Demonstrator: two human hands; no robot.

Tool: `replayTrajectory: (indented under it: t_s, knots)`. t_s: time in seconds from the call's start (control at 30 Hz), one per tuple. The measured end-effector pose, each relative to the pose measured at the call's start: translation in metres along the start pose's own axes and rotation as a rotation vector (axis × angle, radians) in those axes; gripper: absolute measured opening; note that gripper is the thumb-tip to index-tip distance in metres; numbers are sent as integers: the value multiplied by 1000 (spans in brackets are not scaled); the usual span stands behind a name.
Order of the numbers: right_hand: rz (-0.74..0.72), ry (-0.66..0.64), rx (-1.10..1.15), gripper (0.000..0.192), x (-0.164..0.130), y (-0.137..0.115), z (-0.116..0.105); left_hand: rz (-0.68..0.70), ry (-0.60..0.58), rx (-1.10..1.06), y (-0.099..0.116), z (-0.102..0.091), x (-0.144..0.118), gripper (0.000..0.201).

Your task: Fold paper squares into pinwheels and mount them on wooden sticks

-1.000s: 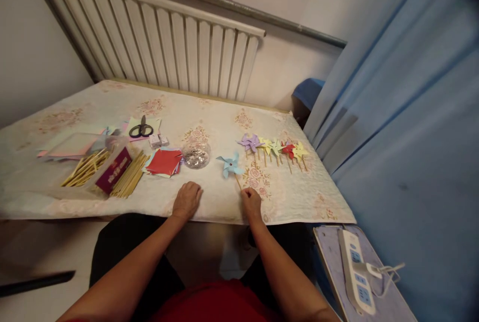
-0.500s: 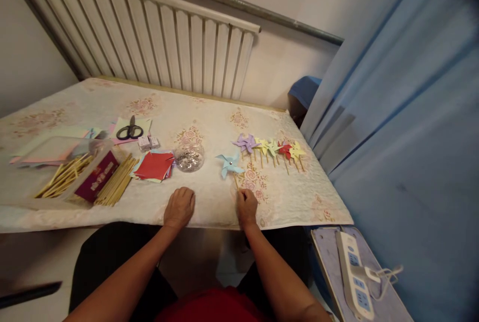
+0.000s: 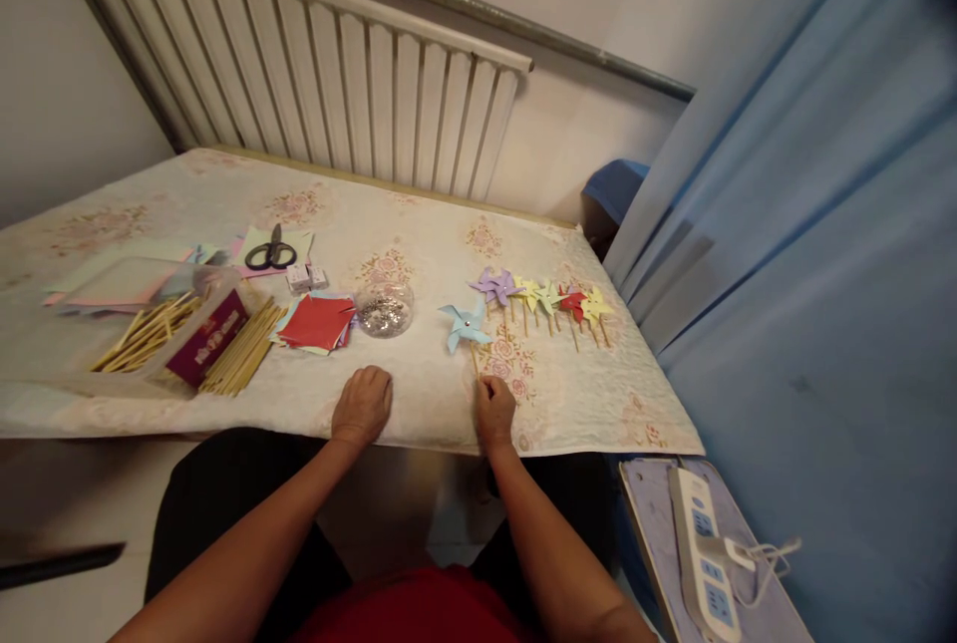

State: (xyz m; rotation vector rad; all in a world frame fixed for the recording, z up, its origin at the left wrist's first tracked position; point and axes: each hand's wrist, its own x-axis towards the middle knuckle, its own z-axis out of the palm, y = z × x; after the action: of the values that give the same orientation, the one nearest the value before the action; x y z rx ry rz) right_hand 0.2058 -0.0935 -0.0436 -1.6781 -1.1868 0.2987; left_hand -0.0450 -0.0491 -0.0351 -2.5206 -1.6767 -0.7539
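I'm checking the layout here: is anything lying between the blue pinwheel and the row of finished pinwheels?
Nothing visible does. The blue pinwheel, its stick at the right hand, lies just left of the row of pinwheels with only bare tablecloth between.

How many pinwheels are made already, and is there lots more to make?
Done: a row of finished pinwheels, about five, lies on the table. In hand: the right hand pinches the stick of a blue pinwheel; the left hand rests flat. Left, it seems: plenty of sticks and a stack of paper squares unused.
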Motion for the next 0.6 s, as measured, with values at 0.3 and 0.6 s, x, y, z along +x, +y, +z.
replayTrajectory:
  t_s: [0.3, 0.6]
  knots:
    - [-10, -10, -7, 22, -2, 1, 0, 0, -1, 41, 2, -1, -1, 19]
    - [-14, -6, -10, 22, -2, 1, -1, -5, -19, 55, 3, -2, -2, 21]
